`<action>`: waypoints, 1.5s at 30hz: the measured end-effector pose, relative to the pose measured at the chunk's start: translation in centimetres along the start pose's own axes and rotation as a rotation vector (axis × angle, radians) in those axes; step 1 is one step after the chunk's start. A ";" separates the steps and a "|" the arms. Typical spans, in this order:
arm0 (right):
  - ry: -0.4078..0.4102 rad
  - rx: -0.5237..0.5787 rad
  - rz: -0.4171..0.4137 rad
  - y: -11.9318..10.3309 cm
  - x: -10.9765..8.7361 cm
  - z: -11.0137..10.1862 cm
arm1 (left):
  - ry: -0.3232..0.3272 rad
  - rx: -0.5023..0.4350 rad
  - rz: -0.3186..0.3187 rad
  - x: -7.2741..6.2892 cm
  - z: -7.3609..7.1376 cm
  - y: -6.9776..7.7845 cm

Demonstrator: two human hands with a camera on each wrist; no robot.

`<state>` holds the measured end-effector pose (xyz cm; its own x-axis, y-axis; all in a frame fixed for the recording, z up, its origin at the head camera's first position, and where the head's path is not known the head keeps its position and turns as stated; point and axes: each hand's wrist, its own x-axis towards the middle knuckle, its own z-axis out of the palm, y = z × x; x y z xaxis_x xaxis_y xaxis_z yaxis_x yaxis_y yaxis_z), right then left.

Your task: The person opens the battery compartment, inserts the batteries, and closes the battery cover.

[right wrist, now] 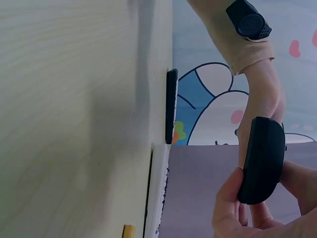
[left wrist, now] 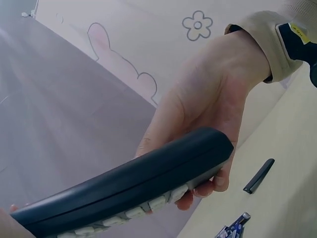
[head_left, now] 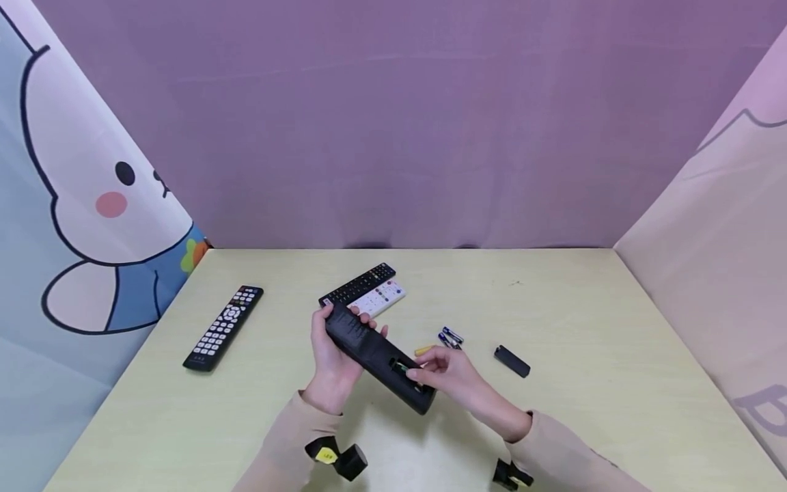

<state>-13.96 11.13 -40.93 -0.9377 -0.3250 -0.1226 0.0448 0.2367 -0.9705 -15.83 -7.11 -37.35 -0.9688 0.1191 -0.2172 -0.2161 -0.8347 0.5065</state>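
My left hand grips one end of a black remote control, its back turned up and its keys facing down. The battery compartment in its lower half is uncovered, with something greenish showing inside. At that end my right hand holds the remote, thumb over the compartment. In the left wrist view the right hand's fingertips curl under the remote's edge. The thumb hides part of the compartment.
A black battery cover lies at right. Blue-and-silver batteries and a yellow battery lie beyond the right hand. A black remote and a white remote lie behind, another black remote at left.
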 end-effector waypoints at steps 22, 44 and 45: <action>0.101 -0.493 -0.043 2.5 3.2 -6.1 | 0.051 -0.065 -0.023 0.3 -2.2 2.4; 0.045 -0.733 0.060 5.2 4.4 -6.0 | 0.076 -0.079 -0.036 0.1 -2.6 2.7; 0.047 -0.742 0.059 5.2 4.4 -6.0 | 0.067 -0.082 -0.037 0.0 -2.7 2.7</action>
<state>-19.94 16.41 -45.32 -0.9555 -0.2567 -0.1451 -0.1327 0.8139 -0.5657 -16.14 -10.81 -38.23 -0.9496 0.1168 -0.2910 -0.2383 -0.8719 0.4277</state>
